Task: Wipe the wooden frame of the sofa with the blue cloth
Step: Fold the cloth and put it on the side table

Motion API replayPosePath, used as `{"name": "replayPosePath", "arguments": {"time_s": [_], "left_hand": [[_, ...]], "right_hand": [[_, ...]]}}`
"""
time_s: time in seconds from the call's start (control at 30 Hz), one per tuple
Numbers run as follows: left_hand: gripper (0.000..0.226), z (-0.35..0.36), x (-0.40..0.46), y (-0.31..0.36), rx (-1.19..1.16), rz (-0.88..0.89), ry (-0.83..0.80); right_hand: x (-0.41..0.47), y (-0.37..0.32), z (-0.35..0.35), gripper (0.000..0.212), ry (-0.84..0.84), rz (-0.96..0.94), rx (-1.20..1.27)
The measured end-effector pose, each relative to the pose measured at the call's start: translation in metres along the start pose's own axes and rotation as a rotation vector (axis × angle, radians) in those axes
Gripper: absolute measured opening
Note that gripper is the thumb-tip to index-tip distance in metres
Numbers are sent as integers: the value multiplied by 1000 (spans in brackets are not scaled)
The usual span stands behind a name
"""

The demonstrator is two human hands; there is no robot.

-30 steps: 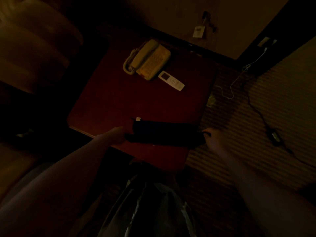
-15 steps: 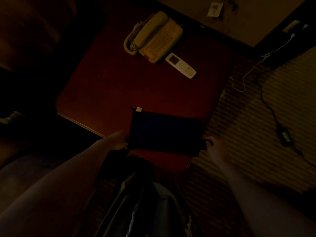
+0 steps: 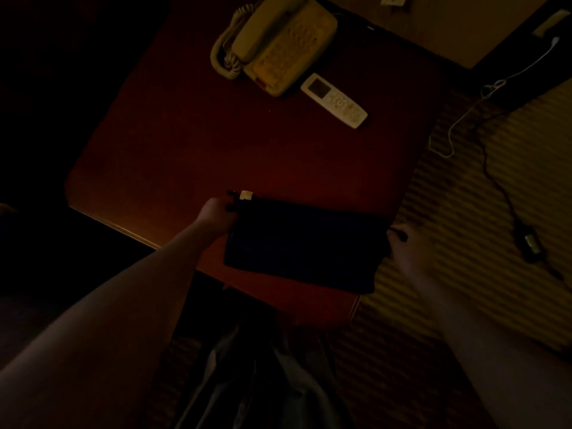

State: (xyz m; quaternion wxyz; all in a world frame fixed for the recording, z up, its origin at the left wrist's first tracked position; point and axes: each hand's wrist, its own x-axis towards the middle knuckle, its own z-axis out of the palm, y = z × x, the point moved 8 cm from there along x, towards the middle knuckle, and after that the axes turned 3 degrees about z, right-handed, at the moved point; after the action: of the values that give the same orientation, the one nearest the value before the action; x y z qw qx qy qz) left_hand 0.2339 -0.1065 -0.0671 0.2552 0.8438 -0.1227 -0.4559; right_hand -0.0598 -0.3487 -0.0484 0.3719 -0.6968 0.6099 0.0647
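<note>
Lighting: very dim; fine detail is hard to read throughout.
Cloth: you hold the dark blue cloth stretched flat between both hands, over the near right corner of the red-brown table. Whether it rests on the tabletop or hangs just above it, you cannot tell from this view. A small pale tag shows at its far left corner.
Left hand: your left hand pinches the cloth's far left corner, fingers curled round the edge beside the tag.
Right hand: your right hand grips the cloth's right edge, past the table's right edge and over the striped floor covering.
Sofa frame: no wooden frame can be made out in this view; the left side is too dark to identify.
Progress: judged as preparation only. The cloth is in hand and spread; no wiping of the frame is evident.
Remaining: carry the cloth to the frame and wipe all of it.
Other items: a beige corded telephone and a white remote control lie near the table's far edge; a dark cable with adapter lies on the floor to the right.
</note>
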Motion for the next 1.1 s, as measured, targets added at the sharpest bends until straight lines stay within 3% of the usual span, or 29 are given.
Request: {"name": "replayPosePath", "arguments": {"time_s": [0.27, 0.47, 0.7, 0.77, 0.97, 1.03, 1.1], "left_hand": [[33, 1, 15, -12, -198, -42, 143], [26, -4, 29, -20, -139, -80, 165], [34, -6, 25, -34, -44, -76, 175], [39, -1, 21, -46, -47, -118, 158], [51, 16, 6, -61, -128, -201, 143], [51, 20, 5, -62, -163, -219, 125], [42, 25, 5, -63, -184, -245, 88]], "right_hand": [[30, -2, 11, 30, 16, 58, 24], [39, -4, 21, 32, 21, 83, 78], [28, 7, 16, 46, 180, 102, 162], [26, 24, 28, 56, 124, 166, 236], [29, 125, 104, 116, -182, 431, 328], [3, 111, 109, 114, -257, 482, 345], [-10, 96, 104, 93, -242, 499, 284]]}}
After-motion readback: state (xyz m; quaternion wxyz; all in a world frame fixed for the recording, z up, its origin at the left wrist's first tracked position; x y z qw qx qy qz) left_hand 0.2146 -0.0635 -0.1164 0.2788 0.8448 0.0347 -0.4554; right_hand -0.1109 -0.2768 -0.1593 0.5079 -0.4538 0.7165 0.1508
